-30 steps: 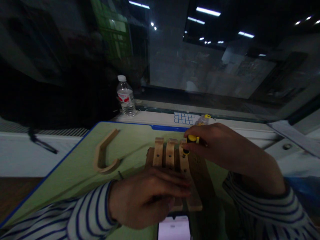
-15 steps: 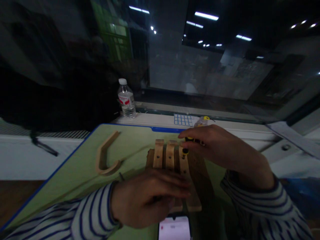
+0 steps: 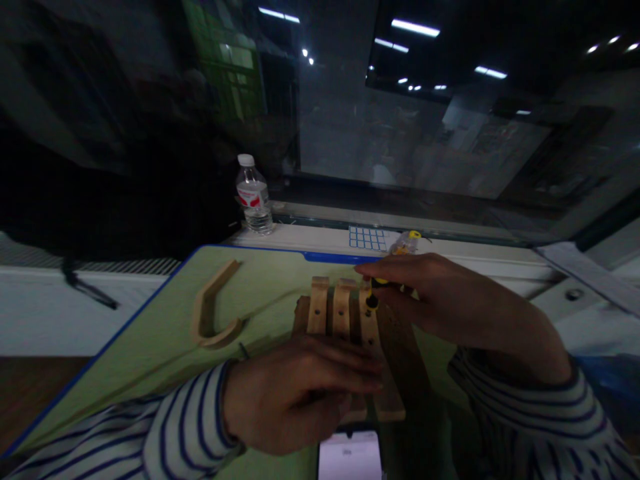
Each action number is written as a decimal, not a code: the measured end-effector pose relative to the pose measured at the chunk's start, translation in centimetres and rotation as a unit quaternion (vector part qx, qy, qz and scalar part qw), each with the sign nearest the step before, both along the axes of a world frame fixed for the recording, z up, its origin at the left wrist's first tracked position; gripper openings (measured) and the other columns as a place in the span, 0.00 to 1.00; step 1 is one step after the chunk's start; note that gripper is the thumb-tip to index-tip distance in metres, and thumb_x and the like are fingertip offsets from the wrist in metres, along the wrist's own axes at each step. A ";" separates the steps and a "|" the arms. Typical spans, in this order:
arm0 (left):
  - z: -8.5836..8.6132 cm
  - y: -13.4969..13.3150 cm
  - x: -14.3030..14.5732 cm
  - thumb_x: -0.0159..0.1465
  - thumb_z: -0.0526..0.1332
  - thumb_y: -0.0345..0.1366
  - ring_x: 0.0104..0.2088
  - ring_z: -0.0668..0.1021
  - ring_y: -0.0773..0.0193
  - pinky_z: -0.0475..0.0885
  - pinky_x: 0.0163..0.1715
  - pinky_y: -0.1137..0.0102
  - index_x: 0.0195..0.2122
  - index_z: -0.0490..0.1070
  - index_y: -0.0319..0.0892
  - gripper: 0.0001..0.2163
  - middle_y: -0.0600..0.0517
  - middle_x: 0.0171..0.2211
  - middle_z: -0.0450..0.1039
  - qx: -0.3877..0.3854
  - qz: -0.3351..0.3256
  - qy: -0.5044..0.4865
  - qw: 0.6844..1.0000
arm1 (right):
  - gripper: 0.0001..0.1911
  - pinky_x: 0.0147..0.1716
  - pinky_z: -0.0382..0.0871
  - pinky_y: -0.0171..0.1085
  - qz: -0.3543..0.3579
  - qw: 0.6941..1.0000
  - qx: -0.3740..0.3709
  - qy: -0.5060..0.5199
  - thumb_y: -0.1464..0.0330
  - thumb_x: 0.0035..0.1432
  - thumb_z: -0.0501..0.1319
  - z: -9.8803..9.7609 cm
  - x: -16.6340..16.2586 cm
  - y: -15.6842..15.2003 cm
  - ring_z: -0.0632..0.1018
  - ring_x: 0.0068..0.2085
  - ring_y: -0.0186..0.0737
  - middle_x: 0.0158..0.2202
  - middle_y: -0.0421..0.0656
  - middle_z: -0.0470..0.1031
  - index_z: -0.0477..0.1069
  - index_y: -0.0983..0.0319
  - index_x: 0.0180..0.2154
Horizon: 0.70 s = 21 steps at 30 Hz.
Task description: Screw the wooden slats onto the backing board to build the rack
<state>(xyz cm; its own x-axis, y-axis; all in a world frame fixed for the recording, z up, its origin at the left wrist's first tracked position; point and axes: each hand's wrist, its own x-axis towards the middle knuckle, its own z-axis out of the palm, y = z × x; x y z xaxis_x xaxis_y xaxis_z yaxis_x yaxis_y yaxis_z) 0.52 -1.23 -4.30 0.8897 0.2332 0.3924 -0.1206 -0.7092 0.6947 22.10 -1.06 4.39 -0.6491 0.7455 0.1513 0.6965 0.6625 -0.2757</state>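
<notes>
- Shifted most since a second ago: the right hand (image 3: 435,297), whose fingertips sit a little lower and more to the 9 o'clock side, covering more of the screwdriver (image 3: 372,301).
- Right fingers are grasping that yellow-and-black handle, thumb opposed to forefinger; the changed pose suggests a turn of the grip, so I judge that driving is under way.
- Its lower end stands at the upper hole of the right-hand strip (image 3: 369,327); whether a screw sits there is too dark to tell.
- Left hand (image 3: 295,393) matches the earlier frames: fingers stretched out, not clenched, lying across the strips. It appears to be steadying them; I cannot tell whether the thumb presses anything.
- With the brown board (image 3: 403,347) as the clock's centre, the right hand is at 2 o'clock and the left at about 8. Three strips lie side by side on it, including the left strip (image 3: 319,303) and the middle strip (image 3: 343,300).
- Apart from them at 9 to 10 o'clock, a curved wooden piece (image 3: 199,313) lies on the desk (image 3: 270,280), unmoved.
- Phone (image 3: 350,457), screen lit, at 6 o'clock.
- Containers: on the sill, an upright capped bottle (image 3: 254,197) between 10 and 11 o'clock holds clear liquid, its level hard to read; at 1 o'clock a clear plastic package (image 3: 404,244) shows yellow contents, too small to identify.
</notes>
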 end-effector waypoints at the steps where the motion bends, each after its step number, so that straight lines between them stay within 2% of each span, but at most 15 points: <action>1: 0.0 0.0 0.0 0.65 0.52 0.27 0.56 0.72 0.60 0.68 0.56 0.66 0.52 0.70 0.34 0.16 0.42 0.52 0.72 0.002 0.001 -0.003 1.000 | 0.16 0.52 0.66 0.39 -0.003 1.000 -0.001 -0.001 0.73 0.62 0.53 0.0 0.0 0.0 0.75 0.51 0.38 0.52 0.42 0.74 0.71 0.58 0.49; 5: -0.2 0.0 -0.1 0.64 0.52 0.26 0.56 0.71 0.60 0.68 0.56 0.65 0.52 0.69 0.33 0.16 0.41 0.52 0.72 0.002 0.002 -0.010 1.000 | 0.16 0.48 0.67 0.39 -0.014 1.000 0.002 -0.006 0.72 0.62 0.54 0.0 -0.1 0.1 0.76 0.48 0.39 0.51 0.42 0.75 0.71 0.57 0.50; 9: -0.2 -0.1 -0.1 0.64 0.52 0.25 0.56 0.71 0.60 0.68 0.56 0.65 0.53 0.68 0.34 0.17 0.41 0.52 0.72 0.002 0.005 -0.018 1.000 | 0.17 0.47 0.68 0.40 -0.050 0.998 0.020 -0.031 0.67 0.63 0.54 -0.1 0.1 0.2 0.77 0.47 0.41 0.48 0.43 0.77 0.69 0.58 0.53; 21: -0.1 0.0 -0.1 0.64 0.53 0.25 0.57 0.70 0.61 0.67 0.57 0.67 0.52 0.69 0.31 0.17 0.41 0.52 0.72 0.009 0.003 -0.002 1.000 | 0.15 0.43 0.67 0.39 -0.083 0.995 0.011 -0.060 0.61 0.63 0.55 0.1 0.2 0.1 0.78 0.43 0.41 0.42 0.43 0.79 0.72 0.57 0.49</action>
